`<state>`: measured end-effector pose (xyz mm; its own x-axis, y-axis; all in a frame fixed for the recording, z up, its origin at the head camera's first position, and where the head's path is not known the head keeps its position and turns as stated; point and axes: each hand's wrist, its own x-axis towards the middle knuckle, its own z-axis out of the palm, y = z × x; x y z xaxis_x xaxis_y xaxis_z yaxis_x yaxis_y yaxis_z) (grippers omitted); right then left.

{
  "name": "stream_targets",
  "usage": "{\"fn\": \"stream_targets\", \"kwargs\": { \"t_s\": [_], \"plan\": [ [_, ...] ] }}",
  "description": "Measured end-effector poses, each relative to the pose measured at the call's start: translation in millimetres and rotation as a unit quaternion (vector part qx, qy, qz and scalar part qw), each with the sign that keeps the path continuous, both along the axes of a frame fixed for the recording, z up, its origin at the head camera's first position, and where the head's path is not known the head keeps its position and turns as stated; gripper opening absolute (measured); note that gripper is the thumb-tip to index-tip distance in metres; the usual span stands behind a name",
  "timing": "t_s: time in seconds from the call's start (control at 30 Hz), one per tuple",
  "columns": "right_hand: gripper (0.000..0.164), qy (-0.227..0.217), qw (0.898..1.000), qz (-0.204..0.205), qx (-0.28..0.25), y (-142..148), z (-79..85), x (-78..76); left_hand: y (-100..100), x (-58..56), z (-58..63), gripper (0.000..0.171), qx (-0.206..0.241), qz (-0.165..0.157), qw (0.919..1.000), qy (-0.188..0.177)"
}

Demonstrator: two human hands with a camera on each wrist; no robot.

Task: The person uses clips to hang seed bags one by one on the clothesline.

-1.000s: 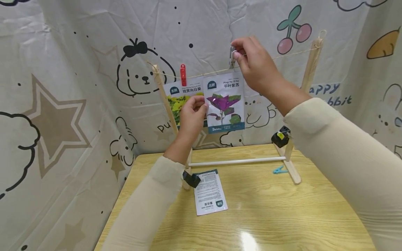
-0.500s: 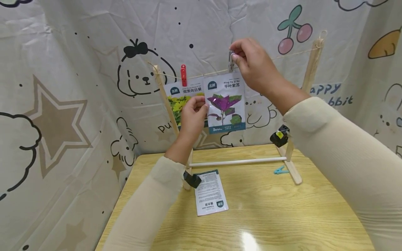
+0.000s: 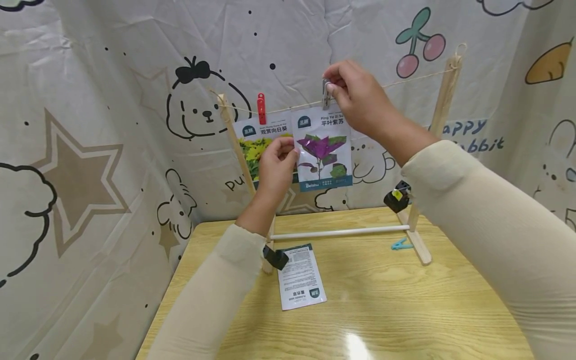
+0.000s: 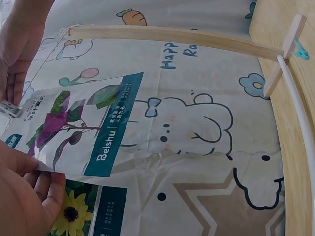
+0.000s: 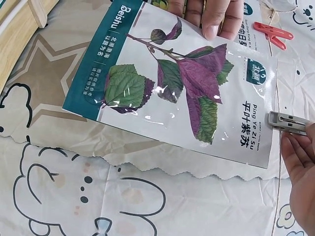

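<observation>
My left hand (image 3: 280, 161) pinches the left edge of a seed packet (image 3: 322, 150) with a purple-leaved plant printed on it. The packet hangs upright at a string (image 3: 396, 83). Above its top edge my right hand (image 3: 355, 95) pinches a grey clothespin (image 3: 326, 94). In the right wrist view the tip of the clothespin (image 5: 285, 122) overlaps the packet's top edge, at the string. Behind the left hand a sunflower seed packet (image 3: 248, 150) hangs from the string by a red clothespin (image 3: 261, 109).
A third packet (image 3: 302, 280) lies printed side up on the wooden table (image 3: 369, 300). A light blue clothespin (image 3: 400, 244) lies by the right foot of the wooden stand (image 3: 443, 100). A white rod (image 3: 342, 232) joins the stand's feet. Behind hangs a patterned cloth (image 3: 135, 45).
My right hand has come down and slightly left with the grey clothespin, which now reaches the packet's top edge. The left hand and the packet have barely moved.
</observation>
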<state>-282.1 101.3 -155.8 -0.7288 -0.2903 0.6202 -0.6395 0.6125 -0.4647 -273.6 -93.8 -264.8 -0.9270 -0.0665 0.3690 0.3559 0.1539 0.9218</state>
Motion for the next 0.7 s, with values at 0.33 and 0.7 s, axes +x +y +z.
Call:
{"fn": "stream_targets", "kwargs": {
  "t_s": [0.33,0.7],
  "plan": [
    [0.032,0.002,1.0,0.006,0.013,-3.0,-1.7,-0.6,-0.4,-0.1,0.1,0.022,0.0,-0.003,1.0,0.007],
    [0.037,-0.006,1.0,0.0,0.02,-1.0,-0.6,1.1,-0.5,0.3,0.9,0.022,0.001,-0.002,0.9999,0.01]
  ]
}}
